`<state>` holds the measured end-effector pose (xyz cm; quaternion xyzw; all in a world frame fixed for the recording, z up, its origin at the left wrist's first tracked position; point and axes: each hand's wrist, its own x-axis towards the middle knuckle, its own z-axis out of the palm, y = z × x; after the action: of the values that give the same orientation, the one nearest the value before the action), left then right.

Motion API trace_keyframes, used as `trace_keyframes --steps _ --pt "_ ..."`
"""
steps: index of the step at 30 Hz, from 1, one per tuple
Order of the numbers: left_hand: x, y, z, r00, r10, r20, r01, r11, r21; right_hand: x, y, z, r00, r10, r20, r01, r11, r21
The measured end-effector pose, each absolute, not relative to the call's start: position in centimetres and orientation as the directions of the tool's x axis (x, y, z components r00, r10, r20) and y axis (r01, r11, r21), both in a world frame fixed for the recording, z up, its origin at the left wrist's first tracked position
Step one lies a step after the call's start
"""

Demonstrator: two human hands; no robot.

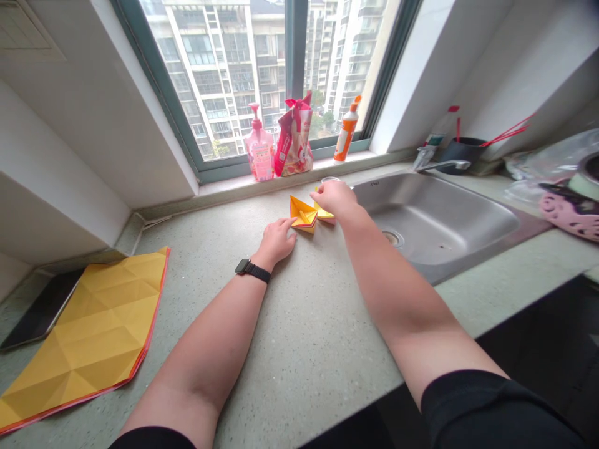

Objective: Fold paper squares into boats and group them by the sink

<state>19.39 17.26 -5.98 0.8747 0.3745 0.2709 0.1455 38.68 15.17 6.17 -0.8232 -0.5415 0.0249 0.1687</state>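
A speckled pale desk fills the middle and bottom of the frame, below a window at the top. A steel sink sits right of centre, and creased yellow sheets with red edges lie at lower left. On the sill, upper centre, stand a red-and-white bag, a pink pump bottle just left of it and an orange bottle farther right. The right hand, at centre, is bent over one folded paper piece; whether its fingers pinch it I cannot tell. The left hand touches another folded paper boat at centre; whether those fingers are clamped on it is unclear. A black watch circles the left wrist.
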Motion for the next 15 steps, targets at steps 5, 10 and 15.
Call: trace_keyframes --steps 5,10,15 --pt "19.4 17.5 -6.1 0.539 0.748 0.388 0.562 -0.662 0.496 39.5 14.8 7.0 0.465 0.792 0.395 0.839 -0.253 -0.481" --pt "19.4 17.6 -6.3 0.562 0.734 0.381 0.519 -0.671 0.529 39.1 14.6 7.6 0.439 0.753 0.49 0.824 -0.119 -0.554" --pt "19.5 17.7 -6.3 0.506 0.763 0.403 0.466 -0.635 0.616 39.2 14.3 8.3 0.437 0.715 0.546 0.796 -0.025 -0.604"
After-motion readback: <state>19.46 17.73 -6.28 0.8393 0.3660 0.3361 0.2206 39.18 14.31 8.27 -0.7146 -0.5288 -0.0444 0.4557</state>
